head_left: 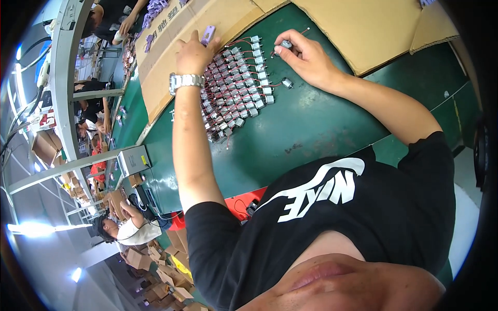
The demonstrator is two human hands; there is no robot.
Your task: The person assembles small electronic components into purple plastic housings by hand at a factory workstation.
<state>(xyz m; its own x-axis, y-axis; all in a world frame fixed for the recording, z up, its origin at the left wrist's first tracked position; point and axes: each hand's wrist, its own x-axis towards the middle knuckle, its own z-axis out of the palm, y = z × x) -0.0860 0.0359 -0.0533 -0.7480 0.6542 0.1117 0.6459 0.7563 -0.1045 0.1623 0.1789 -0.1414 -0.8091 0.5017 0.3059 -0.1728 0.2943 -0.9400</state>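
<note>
My left hand (194,57), with a metal watch on its wrist, reaches over the edge of the cardboard. A purple plastic piece (208,34) sticks out between its thumb and fingers, its lower end hidden by the hand. Right of it, my right hand (306,57) is closed on a small silver motor (286,45), pinched between thumb and fingers. Slanting rows of similar small motors (238,78) with red wires lie on the green table between and below my hands. One loose motor (287,83) lies apart from the rows, just below my right hand.
Flattened cardboard (161,83) covers the far left of the green table (321,129), with more purple pieces (155,11) at its top. Another cardboard sheet (363,31) lies at the far right. A grey metal frame, a grey box (134,159) and co-workers are at left.
</note>
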